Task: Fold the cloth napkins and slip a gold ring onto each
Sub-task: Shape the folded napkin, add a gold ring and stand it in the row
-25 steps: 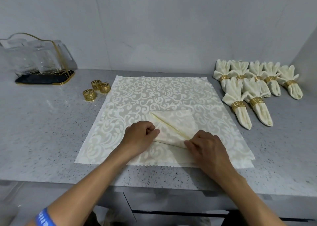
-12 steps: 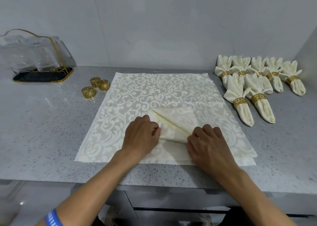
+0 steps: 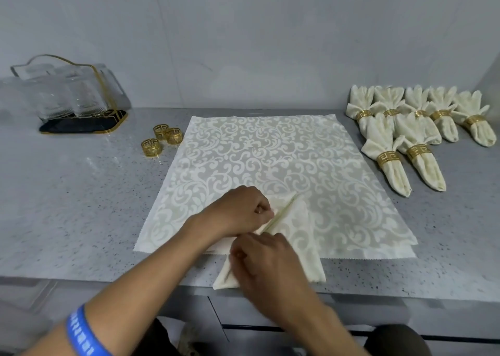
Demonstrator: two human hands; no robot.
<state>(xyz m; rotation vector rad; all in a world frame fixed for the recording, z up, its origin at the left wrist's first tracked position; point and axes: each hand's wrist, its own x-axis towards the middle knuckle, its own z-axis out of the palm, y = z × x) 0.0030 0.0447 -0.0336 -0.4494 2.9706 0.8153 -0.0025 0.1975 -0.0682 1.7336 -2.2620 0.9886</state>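
- Napkin, folded into a triangle, is lying at the near edge of the surface, partly on the spread patterned cloth, its lower corners hanging past that cloth's hem.
- Risking: layers could be slipping apart if my pinch eases.
- Left hand is pinching the fold's top edge, fingers curled.
- Right hand is gripping the lower left corner, knuckles up.
- Three loose gold rings are waiting far left.
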